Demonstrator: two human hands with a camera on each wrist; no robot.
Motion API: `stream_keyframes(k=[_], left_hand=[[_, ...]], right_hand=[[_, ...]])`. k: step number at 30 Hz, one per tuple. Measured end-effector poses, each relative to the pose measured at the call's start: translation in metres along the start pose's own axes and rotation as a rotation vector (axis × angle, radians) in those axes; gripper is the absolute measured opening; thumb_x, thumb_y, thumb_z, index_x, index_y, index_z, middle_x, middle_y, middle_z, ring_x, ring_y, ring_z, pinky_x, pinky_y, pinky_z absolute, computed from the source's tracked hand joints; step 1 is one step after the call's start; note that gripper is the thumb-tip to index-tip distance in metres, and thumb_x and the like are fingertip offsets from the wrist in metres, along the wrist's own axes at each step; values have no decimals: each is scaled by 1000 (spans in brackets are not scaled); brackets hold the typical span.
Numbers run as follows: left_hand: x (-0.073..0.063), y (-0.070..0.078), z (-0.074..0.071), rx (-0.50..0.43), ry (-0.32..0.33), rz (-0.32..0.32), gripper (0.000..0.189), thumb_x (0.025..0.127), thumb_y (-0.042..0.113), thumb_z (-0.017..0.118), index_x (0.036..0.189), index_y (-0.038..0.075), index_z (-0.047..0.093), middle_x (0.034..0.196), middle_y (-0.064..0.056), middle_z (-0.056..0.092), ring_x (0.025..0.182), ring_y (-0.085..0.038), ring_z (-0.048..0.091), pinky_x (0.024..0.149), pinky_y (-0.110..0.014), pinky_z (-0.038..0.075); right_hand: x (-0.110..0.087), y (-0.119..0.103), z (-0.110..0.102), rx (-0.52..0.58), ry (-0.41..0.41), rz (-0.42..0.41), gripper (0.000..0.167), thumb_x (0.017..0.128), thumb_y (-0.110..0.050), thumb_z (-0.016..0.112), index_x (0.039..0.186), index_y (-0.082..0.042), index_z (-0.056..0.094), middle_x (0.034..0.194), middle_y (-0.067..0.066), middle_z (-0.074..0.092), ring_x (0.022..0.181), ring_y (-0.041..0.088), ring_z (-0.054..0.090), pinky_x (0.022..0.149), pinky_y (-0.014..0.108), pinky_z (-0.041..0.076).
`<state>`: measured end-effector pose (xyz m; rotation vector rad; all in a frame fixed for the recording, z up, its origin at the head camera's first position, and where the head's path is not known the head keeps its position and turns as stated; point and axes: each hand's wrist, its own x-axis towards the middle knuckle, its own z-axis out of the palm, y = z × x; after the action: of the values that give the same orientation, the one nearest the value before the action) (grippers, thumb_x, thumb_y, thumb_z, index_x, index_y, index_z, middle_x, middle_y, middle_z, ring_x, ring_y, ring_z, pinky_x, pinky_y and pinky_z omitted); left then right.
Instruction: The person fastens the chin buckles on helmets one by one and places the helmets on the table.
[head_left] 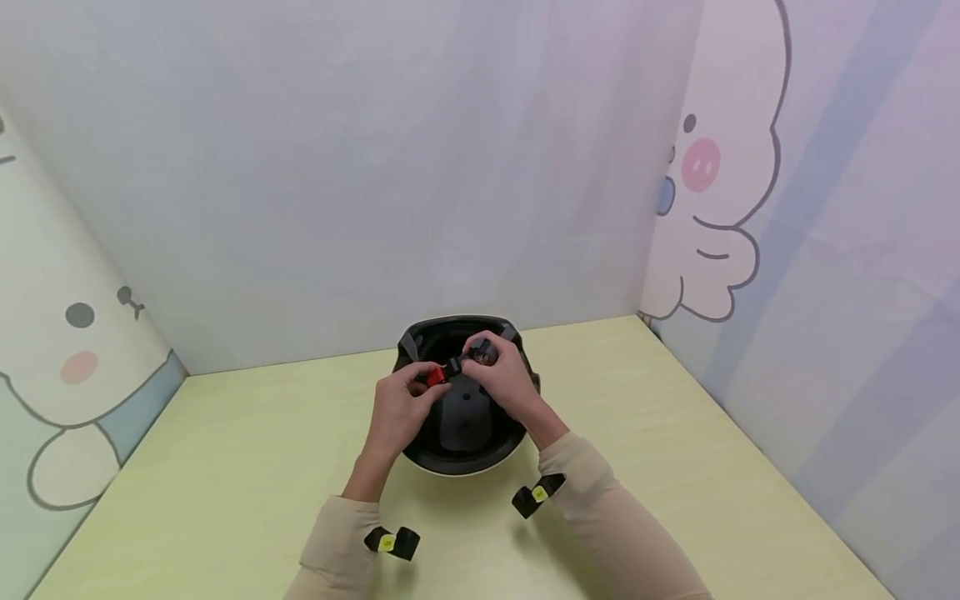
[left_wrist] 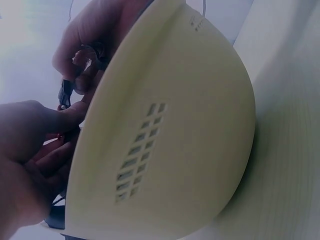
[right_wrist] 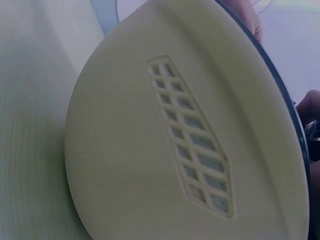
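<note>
Pinches a red buckle [head_left: 436, 377] in the left fingers [head_left: 417, 369] and a black strap [head_left: 483, 354] in the right fingers [head_left: 483, 372], with a black clip [head_left: 452, 366] between them and an upturned helmet [head_left: 466, 422] below, on the tabletop [head_left: 285, 433].

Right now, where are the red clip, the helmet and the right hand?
red clip [head_left: 436, 377]: head view, on its red body
helmet [left_wrist: 202, 115]: left wrist view, on its pale outer shell
right hand [head_left: 506, 377]: head view, on the back of it
</note>
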<state>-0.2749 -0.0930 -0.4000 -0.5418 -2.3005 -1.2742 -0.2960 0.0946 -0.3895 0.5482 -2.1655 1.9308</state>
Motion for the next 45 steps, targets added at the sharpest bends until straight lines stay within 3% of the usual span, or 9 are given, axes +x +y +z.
stream_keyframes(k=[6, 10, 26, 37, 45], left_hand=[[-1, 1, -1, -2, -7, 21, 26, 80, 4, 84, 104, 2, 74, 95, -13, 72, 72, -19, 69, 66, -32, 58], [-2, 2, -1, 4, -11, 31, 26, 80, 4, 84, 104, 1, 74, 95, -13, 72, 72, -18, 68, 66, -32, 58], [-1, 3, 2, 22, -9, 14, 26, 81, 5, 84, 105, 1, 74, 96, -14, 72, 72, -20, 68, 66, -34, 58], [-1, 4, -1, 75, 4, 23, 30, 81, 4, 83, 108, 0, 73, 98, -15, 71, 75, -22, 68, 68, -38, 58], [0, 4, -1, 62, 4, -13, 32, 84, 5, 81, 113, 0, 72, 103, -16, 71, 76, -23, 68, 70, -39, 59]], right_hand=[[-5, -14, 0, -40, -50, -43, 18, 91, 4, 63, 108, 10, 61, 100, 13, 60, 75, 18, 53, 65, 31, 46], [-13, -31, 1, -46, -56, -75, 15, 90, 5, 62, 105, 9, 61, 100, 14, 60, 74, 16, 53, 65, 30, 47], [-13, -33, 1, -53, -60, -91, 14, 90, 7, 63, 105, 9, 61, 102, 18, 61, 79, 18, 56, 68, 29, 49], [-15, -34, 0, -153, -55, -107, 16, 92, -2, 67, 107, 3, 64, 106, 14, 64, 81, 16, 60, 70, 29, 52], [-17, -40, -4, -194, -68, -149, 26, 91, -5, 72, 114, 5, 65, 111, 18, 64, 85, 19, 63, 73, 31, 54]])
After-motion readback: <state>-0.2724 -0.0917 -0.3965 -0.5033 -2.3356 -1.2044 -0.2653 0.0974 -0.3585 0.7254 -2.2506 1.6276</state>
